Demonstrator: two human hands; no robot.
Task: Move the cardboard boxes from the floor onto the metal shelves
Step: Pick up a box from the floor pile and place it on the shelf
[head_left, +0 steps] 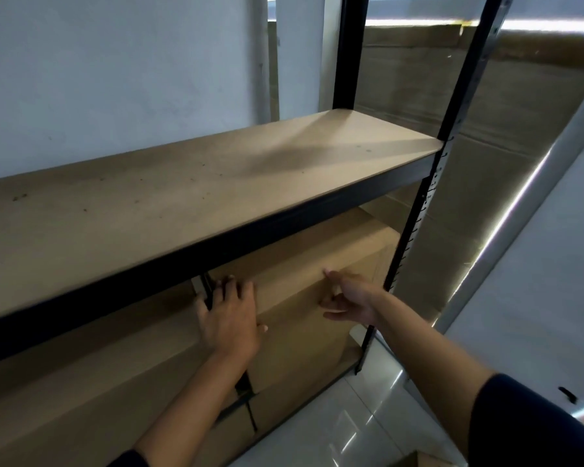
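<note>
A brown cardboard box (304,284) sits on the lower level of the black metal shelving, under the upper wooden shelf board (189,183). My left hand (228,315) lies flat against the box's front left side with fingers spread. At the box's upper right front edge is my right hand (346,299), its index finger stretched onto the box and the other fingers loosely bent. Neither hand grips anything. The box's back is hidden under the upper shelf.
The black front right upright (415,210) stands just right of the box. Beyond it is a large stack of cardboard (486,129). A grey wall (115,62) is behind the shelving, glossy white floor tiles (361,423) lie below, and another box corner (415,461) shows at the bottom edge.
</note>
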